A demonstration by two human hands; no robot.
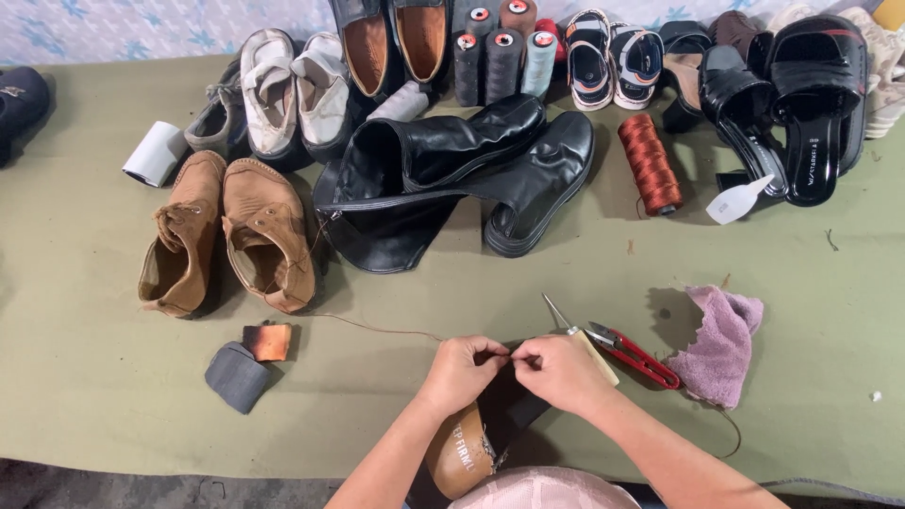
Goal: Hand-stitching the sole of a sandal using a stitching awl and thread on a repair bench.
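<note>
Above shoe sole (459, 460) — left hand (464, 369), right hand (562, 369) pinch thread (377, 326), seemingly.

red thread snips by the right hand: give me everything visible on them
The thread snips are a small spring-type cutter with red handles and short, pointed grey metal blades. They lie flat on the green table cover, blades pointing up-left towards the right hand, handles running down-right to the pink cloth. The blades look slightly parted. The handle end reaches the cloth's edge; whether they touch is unclear. Neither hand holds them; the blade tips lie close to the right hand.
</note>
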